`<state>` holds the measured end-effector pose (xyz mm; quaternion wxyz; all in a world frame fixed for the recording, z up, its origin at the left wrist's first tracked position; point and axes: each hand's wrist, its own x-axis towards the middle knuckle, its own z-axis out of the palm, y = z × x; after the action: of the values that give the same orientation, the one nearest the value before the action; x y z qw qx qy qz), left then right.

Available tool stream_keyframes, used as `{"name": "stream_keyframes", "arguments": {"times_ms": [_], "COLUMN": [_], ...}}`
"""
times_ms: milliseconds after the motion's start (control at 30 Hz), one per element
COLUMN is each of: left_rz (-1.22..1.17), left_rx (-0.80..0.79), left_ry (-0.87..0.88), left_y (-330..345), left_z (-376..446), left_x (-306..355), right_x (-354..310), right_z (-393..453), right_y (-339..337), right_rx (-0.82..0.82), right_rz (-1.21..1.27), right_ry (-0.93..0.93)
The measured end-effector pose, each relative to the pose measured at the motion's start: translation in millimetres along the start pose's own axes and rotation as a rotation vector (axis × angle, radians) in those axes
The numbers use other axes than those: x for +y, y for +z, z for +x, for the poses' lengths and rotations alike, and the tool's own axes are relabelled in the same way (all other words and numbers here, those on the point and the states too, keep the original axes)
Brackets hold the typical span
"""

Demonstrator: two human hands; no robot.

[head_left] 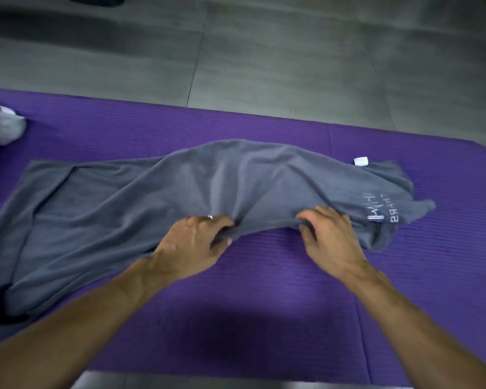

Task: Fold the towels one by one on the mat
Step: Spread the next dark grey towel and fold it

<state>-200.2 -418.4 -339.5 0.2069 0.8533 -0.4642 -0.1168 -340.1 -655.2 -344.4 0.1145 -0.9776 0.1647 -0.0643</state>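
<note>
Floor: grey tiles [264,60] were seen beyond a purple mat [264,290] that was laid across the view.
Towel position: a grey towel [124,209] was spread on the mat, directly ahead of both hands and touching them at its near edge.
Long axis: the towel was stretched left to right, its left part flatter, its middle humped, its right end bunched beside white lettering [382,210] and a small white tag [360,161].
Left hand [192,242]: its fingers were curled round a gathered fold of the near edge.
Right hand [330,234]: the same edge was pinched a little further right, fingers bent over the cloth.
Nearer hand: neither; both were placed side by side near the middle of the towel's length.
Judged turn: the coming fold was thought to depend on that near edge being carried away from the body, across the long axis.
Other cloth: a second grey bundle [3,127] was left at the mat's far left.
</note>
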Motion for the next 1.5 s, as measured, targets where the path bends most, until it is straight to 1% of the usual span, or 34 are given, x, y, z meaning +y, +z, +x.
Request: {"name": "stream_keyframes", "arguments": {"times_ms": [67, 133, 167, 200, 233, 300, 333, 400, 433, 500, 533, 567, 600, 667, 733, 767, 833, 900, 967, 1033, 1067, 1100, 1133, 1167, 1200, 1233, 1267, 1300, 1367, 1400, 1433, 1467, 1500], "left_rz": [0.072, 0.180, 0.221, 0.248, 0.271, 0.283, 0.294, 0.331, 0.328, 0.267, 0.246, 0.248, 0.263, 0.284, 0.287, 0.285, 0.244, 0.181, 0.122, 0.053, 0.007, -0.034, -0.037, 0.013, 0.090, 0.141, 0.149, 0.109, 0.019, 0.005, 0.012, 0.030, 0.044], "left_rx": [-0.129, -0.293, -0.369, -0.406, -0.408, -0.436, -0.495, -0.593, -0.605, -0.591, -0.578, -0.562, -0.531, -0.467, -0.434, -0.410, -0.324, -0.246, -0.096, -0.003, -0.013, -0.079, -0.203, -0.345, -0.450, -0.510, -0.527, -0.496, -0.354, -0.299, -0.274, -0.281, -0.301], "left_ry": [0.067, 0.156, 0.198, 0.232, 0.270, 0.354, 0.384, 0.442, 0.469, 0.497, 0.506, 0.515, 0.524, 0.508, 0.405, 0.348, 0.280, 0.274, 0.315, 0.348, 0.364, 0.374, 0.382, 0.407, 0.453, 0.486, 0.477, 0.439, 0.381, 0.376, 0.388, 0.405, 0.424], "left_y": [-4.9, -2.0, -0.2, 0.4, 0.3, -4.9, -6.6, -9.0, -5.7, 12.4, 26.0, 42.8, 61.0, 93.7, 116.8, 124.6, 132.7, 131.7, 134.2, 132.1, 129.2, 127.3, 126.6, 126.4, 126.6, 126.3, 126.2, 125.5, 128.2, 130.7, 134.0, 138.1, 143.0], "left_z": [-21.4, -34.9, -35.2, -31.7, -25.2, -5.2, 7.8, 38.0, 53.8, 81.9, 92.9, 101.2, 107.0, 110.1, 109.0, 108.2, 107.4, 107.9, 107.9, 104.7, 101.8, 98.1, 93.6, 89.4, 86.0, 83.8, 84.8, 88.4, 103.7, 114.9, 126.5, 137.6, 148.7], "left_x": [2.3, -2.5, -3.0, 0.2, 5.7, 23.6, 33.9, 62.6, 78.1, 108.7, 124.4, 138.7, 152.2, 174.2, 186.3, 188.6, 188.9, 190.2, 193.4, 202.6, 209.1, 214.6, 218.6, 222.3, 224.4, 225.9, 228.5, 233.0, 245.6, 254.5, 264.7, 276.2, 287.4], "right_x": [5.7, 5.2, 3.7, 4.2, 5.9, 18.4, 28.6, 55.1, 72.0, 110.5, 127.8, 141.3, 150.4, 152.5, 146.6, 142.7, 143.1, 150.2, 153.7, 158.1, 160.5, 161.6, 162.2, 162.0, 158.4, 155.8, 156.3, 160.3, 177.2, 186.6, 196.0, 201.4, 206.7], "right_z": [-22.7, -51.9, -64.5, -73.7, -78.0, -80.0, -80.5, -82.8, -82.5, -75.2, -70.0, -64.0, -57.7, -45.6, -37.5, -34.7, -32.6, -38.3, -52.2, -73.8, -86.4, -100.5, -116.4, -132.4, -146.8, -160.9, -173.8, -183.2, -192.7, -193.6, -194.1, -192.1, -190.2], "right_y": [-12.2, -10.7, -7.5, -4.0, -3.2, -7.7, -12.1, -20.6, -22.7, -23.3, -23.1, -22.3, -20.2, -13.4, -4.7, -4.3, -9.1, -18.6, -34.8, -55.0, -64.2, -72.2, -77.4, -78.4, -78.5, -73.0, -65.2, -56.9, -47.0, -45.5, -43.0, -43.2, -39.9], "right_rx": [-0.122, -0.305, -0.342, -0.328, -0.267, -0.071, 0.014, 0.098, 0.113, 0.119, 0.099, 0.079, 0.062, 0.026, 0.062, 0.095, 0.167, 0.276, 0.421, 0.540, 0.583, 0.611, 0.602, 0.546, 0.440, 0.328, 0.260, 0.279, 0.409, 0.421, 0.382, 0.298, 0.231], "right_rz": [0.025, -0.070, -0.109, -0.115, -0.093, -0.008, 0.017, 0.068, 0.112, 0.229, 0.292, 0.337, 0.356, 0.277, 0.204, 0.233, 0.432, 0.757, 1.067, 1.163, 1.143, 1.086, 1.010, 0.925, 0.841, 0.783, 0.746, 0.736, 0.648, 0.572, 0.506, 0.461, 0.430], "right_ry": [-0.018, -0.073, -0.095, -0.087, -0.047, 0.079, 0.151, 0.353, 0.486, 0.776, 0.884, 0.933, 0.935, 0.864, 0.805, 0.812, 0.932, 1.049, 1.090, 1.074, 1.056, 1.029, 1.004, 0.966, 0.937, 0.910, 0.910, 0.950, 1.176, 1.275, 1.313, 1.303, 1.244]}}
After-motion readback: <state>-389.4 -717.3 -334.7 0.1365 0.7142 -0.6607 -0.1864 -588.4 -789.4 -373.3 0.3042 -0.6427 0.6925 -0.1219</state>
